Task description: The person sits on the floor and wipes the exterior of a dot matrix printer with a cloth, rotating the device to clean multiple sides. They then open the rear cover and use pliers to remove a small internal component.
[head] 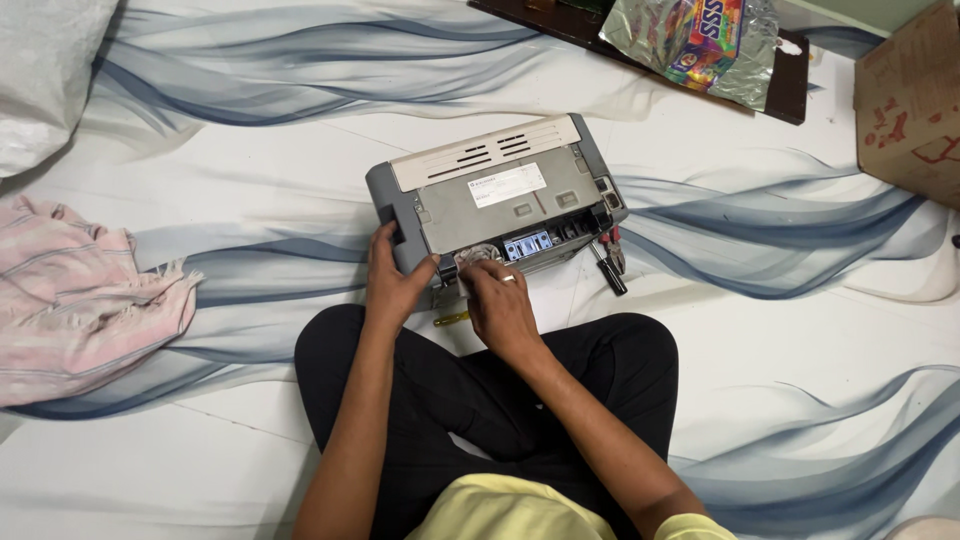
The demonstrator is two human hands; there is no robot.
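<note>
We see a grey printer (497, 200) lying on a floor (250, 180) patterned in white with blue-grey waves, just in front of a seated person's crossed legs. Its casing is grey with a cream slotted panel along the far edge, and the near side stands open, showing small blue parts and dark connectors. A white rectangular label sits near the middle of its flat grey face.

Beyond it, at the top edge, a crinkled silver foil packet (692, 40) with bright multicoloured print lies on a dark board (785, 85). A brown cardboard box (910, 100) with red marks stands at the right. A pink striped cloth (85, 300) lies well to the left.

Our left hand (392, 280) grips the printer's near left corner, fingers wrapped on the casing. Our right hand (498, 302), a ring on one finger, has its fingertips drawn together at the open near edge; we cannot tell whether it pinches anything. A red-handled tool (608, 262) rests beside the printer's right corner.
</note>
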